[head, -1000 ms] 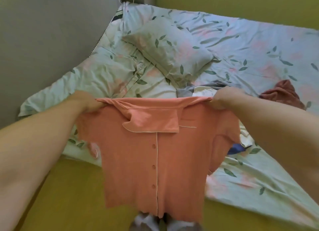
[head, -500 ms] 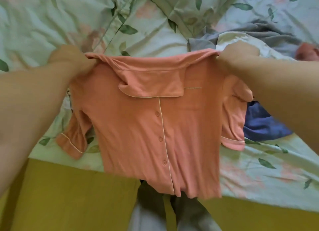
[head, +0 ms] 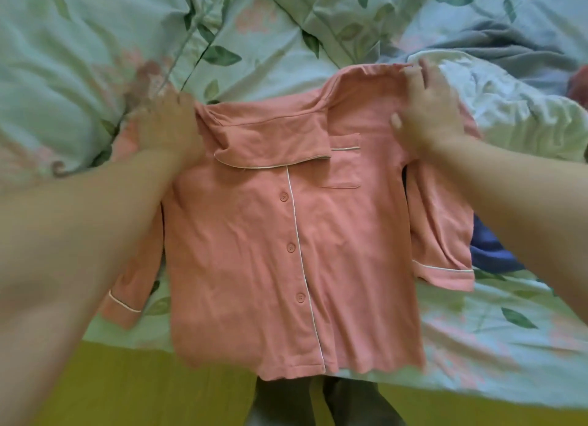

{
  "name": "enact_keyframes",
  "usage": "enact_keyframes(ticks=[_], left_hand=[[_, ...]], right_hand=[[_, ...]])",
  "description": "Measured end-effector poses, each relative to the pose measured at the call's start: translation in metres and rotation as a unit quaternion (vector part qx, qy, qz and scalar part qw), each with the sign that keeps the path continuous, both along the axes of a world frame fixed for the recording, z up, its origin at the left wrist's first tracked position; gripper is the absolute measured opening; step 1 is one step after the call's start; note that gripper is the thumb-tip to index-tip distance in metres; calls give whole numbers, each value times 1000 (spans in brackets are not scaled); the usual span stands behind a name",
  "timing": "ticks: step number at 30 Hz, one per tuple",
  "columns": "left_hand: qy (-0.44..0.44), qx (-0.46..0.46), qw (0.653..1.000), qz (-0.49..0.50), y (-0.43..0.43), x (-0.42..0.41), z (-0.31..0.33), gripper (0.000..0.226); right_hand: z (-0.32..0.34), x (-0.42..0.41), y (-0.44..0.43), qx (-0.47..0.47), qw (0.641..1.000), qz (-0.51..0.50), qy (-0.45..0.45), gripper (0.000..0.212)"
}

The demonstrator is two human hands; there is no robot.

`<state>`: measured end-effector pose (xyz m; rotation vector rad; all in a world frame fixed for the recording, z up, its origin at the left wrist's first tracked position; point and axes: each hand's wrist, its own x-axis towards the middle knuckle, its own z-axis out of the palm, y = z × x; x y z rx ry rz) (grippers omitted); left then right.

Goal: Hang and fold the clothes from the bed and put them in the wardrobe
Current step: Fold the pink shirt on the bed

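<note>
Your pink pajama shirt point(head: 261, 260) lies front-up on the leaf-print duvet cover point(head: 79, 59), buttoned, with its hem reaching the near edge of the bed, above the yellow bed frame point(head: 143, 390).

Your right hand point(head: 426, 113) rests flat on the shirt's right shoulder. Its fingers point(head: 413, 75) are fairly straight and slightly spread, and their tips reach the top edge of the fabric beside the collar point(head: 270, 139). The thumb point(head: 396, 120) sticks out to the side and lies on the cloth above the chest pocket point(head: 343, 167). Nothing is gripped there.

Your left hand point(head: 165, 129) sits on the other shoulder, back of the hand up, and the cloth creases toward it. The fingers are smeared by motion blur (only the knuckles read at all), so I cannot tell whether they pinch the fabric or just press on it.

Both sleeves lie down the sides of the shirt. The left cuff point(head: 124, 301) is beside your left forearm. The right cuff point(head: 445, 272) overlaps a blue garment point(head: 490, 250). A grey garment point(head: 509, 46) is bunched up beyond your right hand.
</note>
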<state>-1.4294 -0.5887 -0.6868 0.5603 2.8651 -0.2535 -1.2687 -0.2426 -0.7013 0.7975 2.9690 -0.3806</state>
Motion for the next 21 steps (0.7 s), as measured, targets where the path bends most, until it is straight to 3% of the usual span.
enact_keyframes(ticks=[2, 4, 6, 9, 12, 15, 17, 20, 21], left_hand=[[-12, 76, 996, 46, 5, 9, -15, 52], [-58, 158, 971, 171, 20, 32, -26, 64], [-111, 228, 917, 307, 37, 46, -33, 76], [-167, 278, 839, 437, 51, 46, -37, 82], [-275, 363, 720, 524, 65, 39, -30, 53], [-342, 401, 654, 543, 76, 16, -16, 15], [-375, 504, 567, 532, 84, -9, -1, 17], [-314, 720, 368, 498, 101, -47, 16, 37], [-291, 749, 347, 483, 108, -53, 18, 48]], right_hand=[[-3, 19, -4, 22, 999, -25, 26, 61], [-7, 34, -12, 21, 998, -45, 43, 54], [-11, 43, -21, 9, 996, -76, 39, 50], [-17, 55, -27, -25, 993, -116, -13, 45], [-21, 63, -28, -94, 985, -130, -66, 31], [-27, 68, -29, -164, 966, -179, -95, 36], [-30, 72, -30, -205, 947, -236, -81, 41], [-33, 78, -24, -256, 912, -310, -83, 37], [-32, 81, -22, -282, 890, -351, -74, 37]])
